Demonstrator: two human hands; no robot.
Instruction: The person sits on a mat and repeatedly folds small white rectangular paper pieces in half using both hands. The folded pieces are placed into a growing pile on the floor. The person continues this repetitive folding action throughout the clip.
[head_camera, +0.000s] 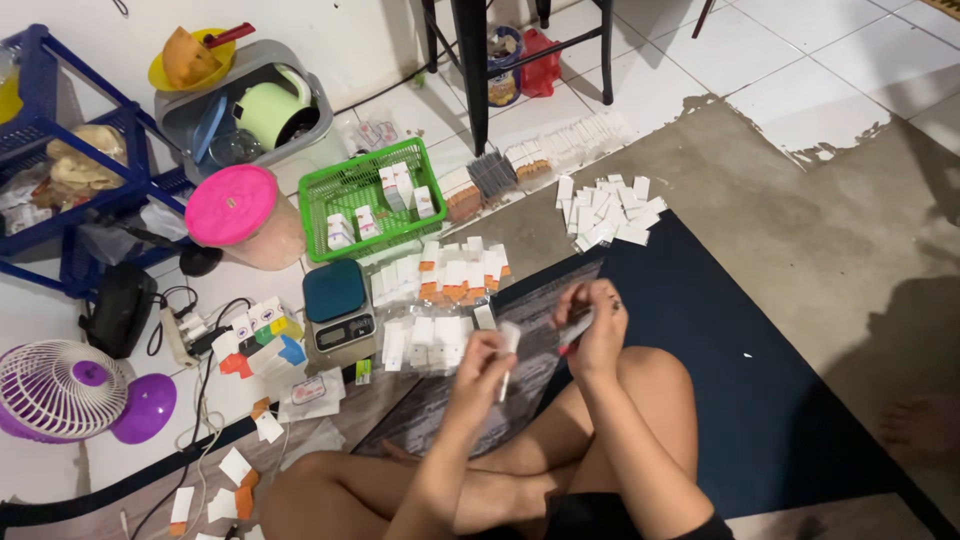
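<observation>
A: Two hands meet above the crossed legs. The left hand (487, 362) pinches a small white carton (509, 338) by its edges; the right hand (597, 325) is closed around a slim tube with a red end (575, 331).

B: Handling?

A: Probably light, thin card, easily crushed, so hold it at the folded edges. The tube looks smooth and rigid. Similar white-and-orange cartons (460, 275) lie flat beside a digital scale (338, 311) on the dark mat (740, 380).

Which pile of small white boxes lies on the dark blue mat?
The loose pile at the mat's far edge. The other boxes lie on the floor, beside the scale or in the green basket.
</observation>
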